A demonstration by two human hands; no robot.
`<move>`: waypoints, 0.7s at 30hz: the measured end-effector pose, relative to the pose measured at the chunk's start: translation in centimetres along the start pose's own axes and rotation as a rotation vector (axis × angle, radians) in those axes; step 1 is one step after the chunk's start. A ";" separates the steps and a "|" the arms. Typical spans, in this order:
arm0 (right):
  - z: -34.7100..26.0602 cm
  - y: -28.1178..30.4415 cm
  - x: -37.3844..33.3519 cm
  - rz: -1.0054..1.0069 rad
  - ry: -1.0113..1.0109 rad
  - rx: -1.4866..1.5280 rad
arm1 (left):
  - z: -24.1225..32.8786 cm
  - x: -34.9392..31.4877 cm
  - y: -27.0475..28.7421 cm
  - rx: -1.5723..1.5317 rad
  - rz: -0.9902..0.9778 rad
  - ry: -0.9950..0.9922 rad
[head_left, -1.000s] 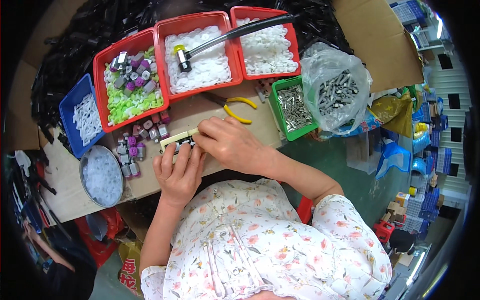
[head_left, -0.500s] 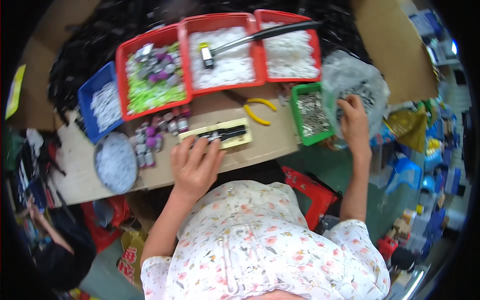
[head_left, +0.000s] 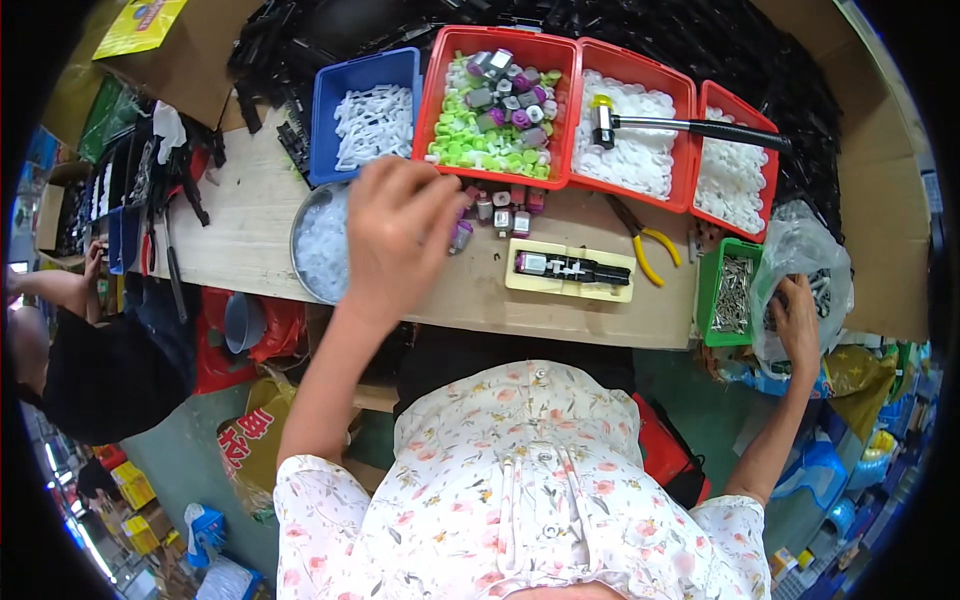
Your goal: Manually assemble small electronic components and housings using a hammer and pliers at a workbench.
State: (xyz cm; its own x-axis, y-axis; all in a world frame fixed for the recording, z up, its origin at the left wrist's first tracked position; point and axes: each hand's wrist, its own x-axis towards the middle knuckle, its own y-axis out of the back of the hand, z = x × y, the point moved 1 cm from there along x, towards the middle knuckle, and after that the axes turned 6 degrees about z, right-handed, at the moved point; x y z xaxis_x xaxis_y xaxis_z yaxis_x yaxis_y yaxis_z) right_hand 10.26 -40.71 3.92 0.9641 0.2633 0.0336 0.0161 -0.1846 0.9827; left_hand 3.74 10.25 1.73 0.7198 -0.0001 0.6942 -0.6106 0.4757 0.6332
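My left hand point(head_left: 398, 235) hangs over the table between the round bowl of clear, whitish parts point(head_left: 322, 250) and a cluster of small silver and purple motors point(head_left: 505, 212). Its fingers are bent and smeared by motion, and its fingertips do not show clearly. My right hand point(head_left: 797, 318) reaches into a clear plastic bag point(head_left: 785, 250) of small dark metal parts, fingers curled together, their tips hidden. A cream holder point(head_left: 620, 290) lies in front of me. In it rests a narrow black assembly point(head_left: 590, 272) with a silver motor and white pieces, untouched by either hand.
A blue bin point(head_left: 322, 130) holds white parts. Red bins point(head_left: 432, 100) hold green and white pieces and motors; a hammer point(head_left: 660, 124) lies across two. Yellow-handled pliers point(head_left: 645, 250) and a green tray of metal pins point(head_left: 712, 290) are nearby. Another person point(head_left: 85, 370) sits at left.
My left hand has left the black assembly and moved left, toward the bowl and motors. My right hand stays at the plastic bag. The whole view has shifted and turned.
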 end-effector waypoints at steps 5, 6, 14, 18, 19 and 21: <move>0.0 1.0 -0.5 -0.010 0.095 -0.071 | -7.0 2.3 0.9 0.087 -0.057 0.117; -0.2 1.2 -0.3 -0.011 0.099 -0.072 | -8.2 2.6 0.9 0.130 -0.132 0.150; 0.8 1.8 0.2 -0.048 0.052 -0.013 | -10.4 4.8 -0.5 0.198 -0.410 0.208; 0.3 1.9 0.4 0.034 -0.022 0.136 | -11.0 4.7 -0.6 0.158 -0.357 0.156; 0.7 2.1 0.4 0.095 -0.021 0.143 | -11.1 4.7 -0.5 0.127 -0.314 0.130; 1.4 2.3 0.2 0.157 -0.020 0.150 | -11.5 4.7 -0.3 0.075 -0.291 0.220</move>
State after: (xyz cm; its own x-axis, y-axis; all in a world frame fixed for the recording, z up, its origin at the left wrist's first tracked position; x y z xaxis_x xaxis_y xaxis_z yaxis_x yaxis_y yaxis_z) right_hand 10.87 -42.39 5.89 0.9629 0.2021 0.1789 -0.0966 -0.3608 0.9276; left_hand 11.08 20.20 0.83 0.9155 0.0674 0.3965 -0.3868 0.4180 0.8220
